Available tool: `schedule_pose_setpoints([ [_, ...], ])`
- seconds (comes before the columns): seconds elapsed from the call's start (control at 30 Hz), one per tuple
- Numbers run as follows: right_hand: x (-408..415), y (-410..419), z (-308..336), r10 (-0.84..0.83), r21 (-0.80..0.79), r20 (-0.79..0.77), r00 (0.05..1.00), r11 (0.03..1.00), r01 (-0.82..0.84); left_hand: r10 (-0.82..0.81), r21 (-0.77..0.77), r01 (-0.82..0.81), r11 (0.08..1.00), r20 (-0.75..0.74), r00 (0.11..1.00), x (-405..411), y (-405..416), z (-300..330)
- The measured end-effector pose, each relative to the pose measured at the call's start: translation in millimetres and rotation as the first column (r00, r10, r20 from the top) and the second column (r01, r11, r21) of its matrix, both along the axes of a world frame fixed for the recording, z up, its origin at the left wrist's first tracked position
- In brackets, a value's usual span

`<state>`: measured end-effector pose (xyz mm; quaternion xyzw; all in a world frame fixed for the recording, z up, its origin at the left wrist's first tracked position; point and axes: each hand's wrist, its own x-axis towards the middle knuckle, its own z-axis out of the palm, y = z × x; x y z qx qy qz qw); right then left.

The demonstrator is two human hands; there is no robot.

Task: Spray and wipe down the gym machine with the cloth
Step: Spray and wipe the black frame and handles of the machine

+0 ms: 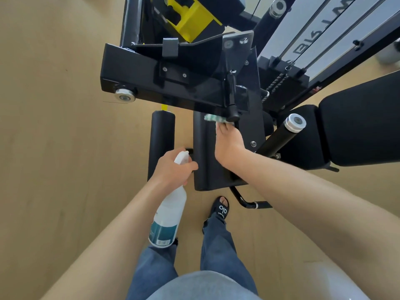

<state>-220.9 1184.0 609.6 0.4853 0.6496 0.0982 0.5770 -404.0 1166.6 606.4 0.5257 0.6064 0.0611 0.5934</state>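
The left hand (173, 169) has its fingers curled round the neck of a white spray bottle (167, 219), the nozzle poking out above the knuckles and the teal-labelled body hanging down below the palm, tilted toward the jeans (216, 241). The right hand (229, 144) reaches further forward, its fingertips pinching a white-and-green cloth (214, 118) that seems to press against the underside of the black frame beam (164, 79) of the gym machine (238, 68), just beside the black lever knob (233, 114), though the fingertips themselves are partly hidden. Beneath that hand lies the black pad (207, 156), with a foam roller (162, 135) standing left of the bottle-holding fingers.
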Motion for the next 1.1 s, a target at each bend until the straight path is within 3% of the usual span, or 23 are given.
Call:
schedule_pose_setpoints([
  [0.23,-18,-66,-4,0.07,-0.149,-0.195,0.978,0.984,-0.1,-0.046,0.009,0.046,0.999,-0.014,0.999,-1,-8,12],
  [0.33,-21,-95,-8,0.116,-0.215,-0.21,0.971,0.963,-0.162,-0.075,0.001,0.075,0.997,-0.015,0.997,3,-12,21],
  [0.53,-15,-114,-6,0.294,-0.182,-0.157,0.943,0.93,-0.32,-0.128,-0.011,0.128,0.992,-0.029,0.991,9,-19,30],
  [0.7,-15,-44,-1,0.033,-0.038,-0.107,0.994,0.999,-0.037,-0.141,-0.003,0.141,0.99,-0.073,0.987,9,-24,35],
  [0.87,-2,-2,-8,-0.075,0.117,-0.032,0.997,0.99,0.079,-0.146,-0.017,0.145,0.989,-0.136,0.98,0,-33,43],
  [1.1,-22,-59,-17,-0.051,0.109,-0.228,0.972,0.991,0.078,-0.191,0.045,0.201,0.979,-0.166,0.968,0,-26,44],
])
